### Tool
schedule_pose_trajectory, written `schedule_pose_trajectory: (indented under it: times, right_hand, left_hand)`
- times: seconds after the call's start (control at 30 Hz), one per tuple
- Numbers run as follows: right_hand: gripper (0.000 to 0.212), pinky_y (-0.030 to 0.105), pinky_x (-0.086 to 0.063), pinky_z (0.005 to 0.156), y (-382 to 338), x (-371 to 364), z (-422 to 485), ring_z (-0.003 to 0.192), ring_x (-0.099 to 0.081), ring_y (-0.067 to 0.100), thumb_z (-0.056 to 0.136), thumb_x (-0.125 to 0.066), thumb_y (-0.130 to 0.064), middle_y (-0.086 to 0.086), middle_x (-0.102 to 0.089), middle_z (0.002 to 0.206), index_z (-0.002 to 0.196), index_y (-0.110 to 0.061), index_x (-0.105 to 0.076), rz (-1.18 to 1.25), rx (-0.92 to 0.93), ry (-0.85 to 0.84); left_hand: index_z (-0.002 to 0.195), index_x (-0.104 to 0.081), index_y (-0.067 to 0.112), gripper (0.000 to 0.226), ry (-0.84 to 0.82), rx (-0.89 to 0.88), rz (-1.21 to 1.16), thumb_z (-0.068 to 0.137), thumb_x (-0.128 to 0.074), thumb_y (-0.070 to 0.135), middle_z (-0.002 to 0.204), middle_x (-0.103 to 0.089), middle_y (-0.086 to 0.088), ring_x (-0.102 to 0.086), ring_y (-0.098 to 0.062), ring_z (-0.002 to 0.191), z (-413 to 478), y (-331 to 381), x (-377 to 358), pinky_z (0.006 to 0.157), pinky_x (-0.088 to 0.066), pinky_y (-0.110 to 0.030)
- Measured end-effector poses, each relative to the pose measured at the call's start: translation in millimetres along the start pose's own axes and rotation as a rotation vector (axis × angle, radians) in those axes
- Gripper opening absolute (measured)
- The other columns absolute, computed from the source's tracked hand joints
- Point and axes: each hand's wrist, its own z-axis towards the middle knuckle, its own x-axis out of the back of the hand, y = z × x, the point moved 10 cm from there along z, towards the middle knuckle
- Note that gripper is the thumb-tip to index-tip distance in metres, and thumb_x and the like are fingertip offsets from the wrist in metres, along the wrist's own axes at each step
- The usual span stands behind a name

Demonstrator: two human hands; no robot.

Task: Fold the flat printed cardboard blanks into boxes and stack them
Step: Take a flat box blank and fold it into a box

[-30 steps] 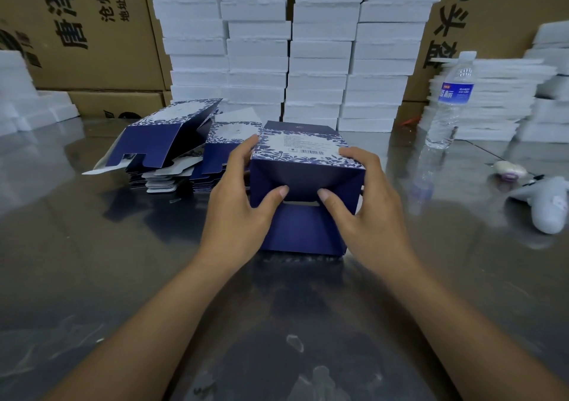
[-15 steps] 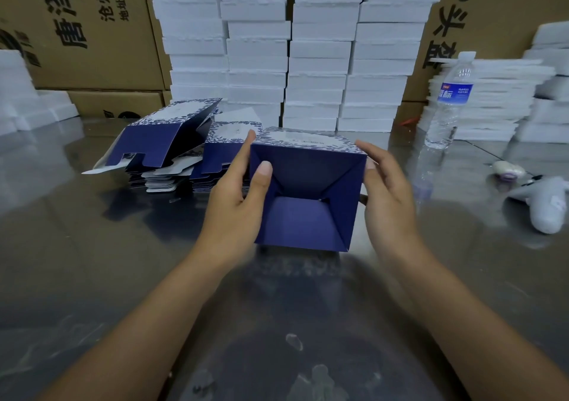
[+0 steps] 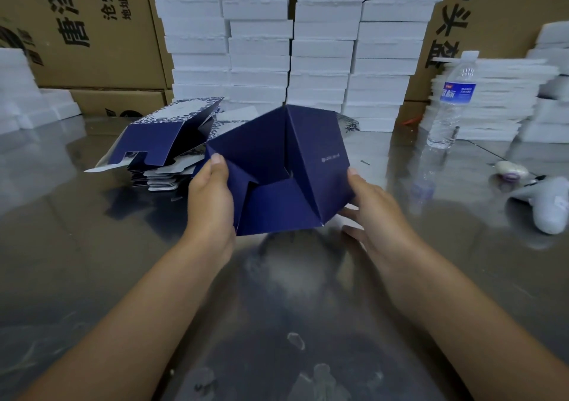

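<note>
Both hands (image 3: pixel 212 197) (image 3: pixel 374 203) round navy box (image 3: pixel 277 166) — open end camera-ward

A half-folded dark blue cardboard box (image 3: pixel 277 166) lies between the left hand (image 3: pixel 211 197) and right hand (image 3: pixel 372 203). Flat printed cardboard blanks (image 3: pixel 166 142) lie piled just left of it. White foam slabs (image 3: pixel 292 46) are stacked behind, and a clear plastic bottle (image 3: pixel 452 102) stands far right.
</note>
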Motion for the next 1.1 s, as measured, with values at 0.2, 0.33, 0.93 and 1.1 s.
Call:
schedule_pose_trajectory:
  times: [0.2, 0.33, 0.93, 1.1]
  right_hand:
    - [0.032, 0.037, -0.049, 0.086, 2, 5, 1, 0.095, -0.066, 0.015, 0.090, -0.057, -0.042, -0.007, -0.069, 0.103, 0.116, -0.023, -0.058, 0.247, -0.045, 0.017]
    - [0.021, 0.035, -0.049, 0.081, 4, 3, 1, 0.089, -0.068, 0.014, 0.088, -0.060, -0.040, -0.006, -0.073, 0.087, 0.100, -0.023, -0.063, 0.382, -0.111, -0.055]
    - [0.010, 0.024, -0.053, 0.075, -48, 43, -12, 0.071, -0.066, 0.006, 0.087, -0.065, -0.014, -0.007, -0.072, 0.075, 0.079, -0.018, -0.061, 0.520, 0.313, 0.197]
    - [0.021, 0.014, -0.044, 0.069, -93, 44, -55, 0.071, -0.059, 0.001, 0.081, -0.071, -0.018, -0.017, -0.064, 0.073, 0.075, -0.026, -0.053, 0.069, 0.830, 0.382]
  left_hand:
    - [0.092, -0.066, 0.022, 0.033, -0.018, 0.149, -0.188, 0.103, -0.036, 0.028, 0.085, -0.075, 0.008, -0.071, -0.007, 0.078, 1, -15, -5, 0.065, -0.056, -0.026]
    - [0.109, -0.063, 0.019, 0.030, -0.022, 0.255, -0.289, 0.103, -0.036, 0.030, 0.106, -0.071, 0.000, -0.068, -0.015, 0.094, -2, -19, -9, 0.077, -0.055, -0.032]
    - [0.106, -0.050, 0.023, 0.018, -0.073, 0.126, -0.076, 0.100, -0.038, 0.035, 0.106, -0.062, 0.003, -0.063, -0.010, 0.097, -2, -3, -13, 0.084, -0.048, -0.030]
    - [0.121, -0.045, 0.032, 0.025, -0.094, -0.154, 0.168, 0.097, -0.044, 0.039, 0.116, -0.053, 0.019, -0.051, 0.003, 0.112, -11, 25, -16, 0.090, -0.040, -0.017]
